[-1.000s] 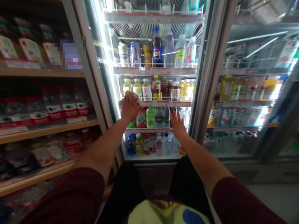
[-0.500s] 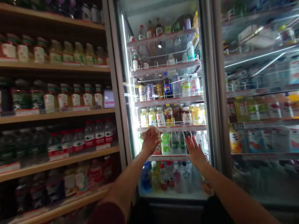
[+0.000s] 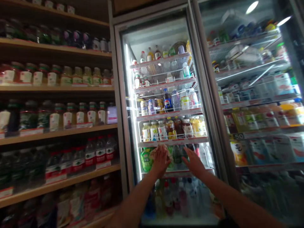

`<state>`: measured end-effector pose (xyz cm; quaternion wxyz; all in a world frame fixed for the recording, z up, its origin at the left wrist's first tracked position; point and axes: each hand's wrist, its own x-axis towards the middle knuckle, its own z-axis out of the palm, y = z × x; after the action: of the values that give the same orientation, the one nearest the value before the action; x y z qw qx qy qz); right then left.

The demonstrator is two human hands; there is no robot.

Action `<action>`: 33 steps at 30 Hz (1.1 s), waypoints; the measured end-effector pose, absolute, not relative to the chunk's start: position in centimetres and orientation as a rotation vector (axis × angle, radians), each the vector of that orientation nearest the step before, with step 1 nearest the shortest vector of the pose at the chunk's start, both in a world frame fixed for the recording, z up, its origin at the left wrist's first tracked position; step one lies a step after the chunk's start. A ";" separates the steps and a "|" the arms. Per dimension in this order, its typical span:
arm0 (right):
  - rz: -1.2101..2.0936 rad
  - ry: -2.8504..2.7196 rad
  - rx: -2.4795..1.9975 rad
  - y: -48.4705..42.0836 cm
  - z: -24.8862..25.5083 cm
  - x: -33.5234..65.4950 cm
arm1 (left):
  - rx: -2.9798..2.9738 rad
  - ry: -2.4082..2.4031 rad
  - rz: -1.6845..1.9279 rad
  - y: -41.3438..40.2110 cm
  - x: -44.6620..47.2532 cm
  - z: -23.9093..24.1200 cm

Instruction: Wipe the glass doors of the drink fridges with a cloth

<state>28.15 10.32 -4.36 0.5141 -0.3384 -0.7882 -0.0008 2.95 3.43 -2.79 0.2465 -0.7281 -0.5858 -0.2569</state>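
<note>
Under my left hand (image 3: 160, 163) is a crumpled, pale patterned cloth (image 3: 155, 151), pressed flat to the glass door (image 3: 148, 41) of a lit drinks fridge. My fingers lie over the cloth, hiding part of it. To its right, my right hand (image 3: 194, 162) is raised at about the same height, fingers spread and nothing in them. Whether its fingertips touch the glass I cannot tell. Behind the glass, a green package (image 3: 146, 158) shows left of the cloth, and dark bottles (image 3: 177, 154) stand between the two hands.
Wooden shelves (image 3: 59, 128) with rows of bottled drinks (image 3: 78, 158) rise on the left. A metal door frame (image 3: 209, 79) separates this fridge from a second glass-fronted fridge (image 3: 268, 133) on the right, stocked with bottles and cartons.
My view has tilted upward. My left hand, with the cloth, has slid right and slightly down the glass. My right hand is nearer to it, its fingers more spread.
</note>
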 end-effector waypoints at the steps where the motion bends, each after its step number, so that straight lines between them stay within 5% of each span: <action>1: 0.131 -1.834 -0.758 9.7 -2.9 27.5 | -2.066 -1.553 -0.792 3.4 4.1 -1.8; 7: 1.048 -1.596 -0.236 5.9 3.8 24.4 | -2.341 -1.160 -1.275 3.2 10.7 2.1; 13: 1.277 -1.442 -0.183 5.9 6.7 24.0 | -2.137 -1.278 -1.203 2.8 9.4 1.6; 16: 1.019 -1.639 -0.284 7.1 7.8 24.2 | -1.990 -1.347 -1.110 2.5 7.5 0.9; 23: -0.518 -1.939 -0.722 11.2 8.3 27.8 | -1.727 -1.467 -0.994 1.9 0.0 -1.7; 33: -0.739 -1.931 -0.634 15.4 7.6 29.6 | -1.604 -1.662 -1.038 5.3 -5.9 -5.0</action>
<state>29.64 15.43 7.64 0.4702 -0.2587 -0.7881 -0.3015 -5.93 5.34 -5.02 0.3001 -0.6042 -0.6260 -0.3912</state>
